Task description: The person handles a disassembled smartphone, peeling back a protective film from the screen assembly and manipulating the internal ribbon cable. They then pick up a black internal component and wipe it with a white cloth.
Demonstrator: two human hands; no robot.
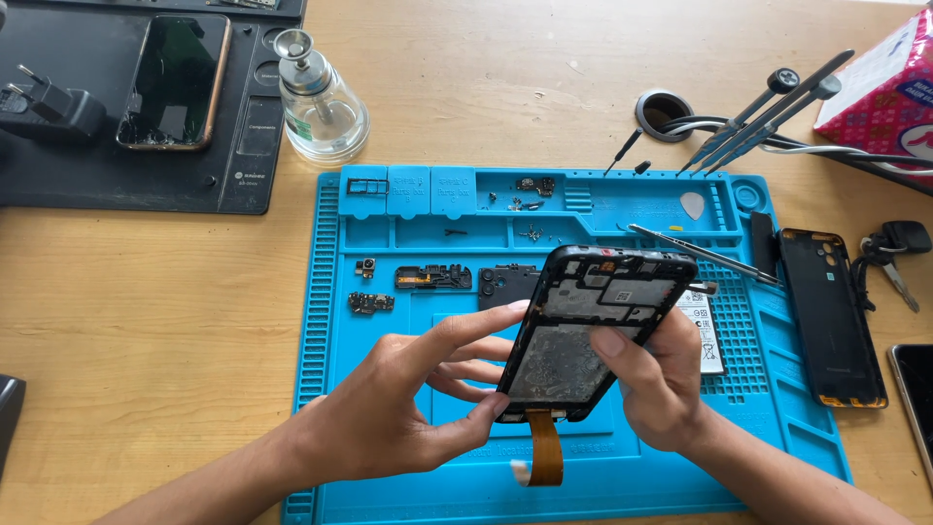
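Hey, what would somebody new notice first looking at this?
The bright blue silicone repair mat at centre, and above it the opened black phone frame with an orange ribbon cable, held between left hand and right hand. A clear glass dispenser bottle stands behind.

Both hands, left hand (389, 408) and right hand (656, 384), hold an opened phone frame (583, 326) above the blue repair mat (389, 233); tweezers (705, 255) lie at two o'clock.
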